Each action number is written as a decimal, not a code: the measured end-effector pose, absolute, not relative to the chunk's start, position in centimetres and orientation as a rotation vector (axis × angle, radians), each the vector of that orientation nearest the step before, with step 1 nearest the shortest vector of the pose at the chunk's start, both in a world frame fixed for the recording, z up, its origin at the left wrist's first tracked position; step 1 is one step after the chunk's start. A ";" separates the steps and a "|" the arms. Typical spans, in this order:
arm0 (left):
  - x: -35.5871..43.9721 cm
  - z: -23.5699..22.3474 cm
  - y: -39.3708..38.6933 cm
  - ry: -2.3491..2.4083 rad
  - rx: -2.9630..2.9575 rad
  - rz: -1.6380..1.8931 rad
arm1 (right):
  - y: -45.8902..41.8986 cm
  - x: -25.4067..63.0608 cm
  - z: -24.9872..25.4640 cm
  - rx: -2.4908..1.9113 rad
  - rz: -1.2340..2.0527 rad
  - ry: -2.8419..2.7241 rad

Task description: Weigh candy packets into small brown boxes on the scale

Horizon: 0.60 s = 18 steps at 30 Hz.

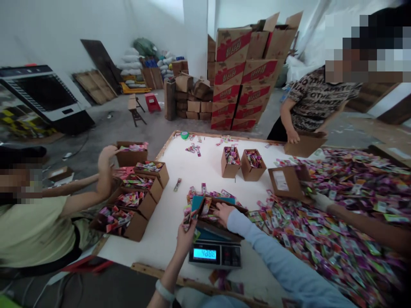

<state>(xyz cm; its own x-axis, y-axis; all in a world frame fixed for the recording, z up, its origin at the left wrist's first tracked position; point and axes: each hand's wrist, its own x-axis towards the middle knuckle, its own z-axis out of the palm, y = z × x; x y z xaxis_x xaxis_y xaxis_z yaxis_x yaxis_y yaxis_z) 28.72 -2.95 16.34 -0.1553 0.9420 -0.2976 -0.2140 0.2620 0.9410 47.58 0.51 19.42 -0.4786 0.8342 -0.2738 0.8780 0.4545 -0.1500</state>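
Cardboard-brown on my head feed, an open box (218, 227) sits on the digital scale (215, 255); I see the left hand (186, 234) pinching small packets (187, 215) at its side, the right hand (224, 214) over its opening, grip I cannot tell.

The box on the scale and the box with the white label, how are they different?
The scale box sits on the scale; the labelled box is by the big heap of packets.
The labelled box shows a white label; the scale box shows none.
The person's right hand reaches into the scale box; another person's hand is at the labelled box.
Both are brown cardboard.
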 end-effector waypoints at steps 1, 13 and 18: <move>28.6 16.2 -2.8 1.308 0.801 1.217 | 0.6 48.1 19.3 1.530 -0.439 2.582; 27.1 17.0 -2.2 1.446 0.794 1.329 | 0.7 52.5 24.0 1.895 -0.847 2.732; 29.5 19.7 -1.8 1.284 0.791 1.323 | 0.0 48.2 26.5 1.824 -0.978 2.951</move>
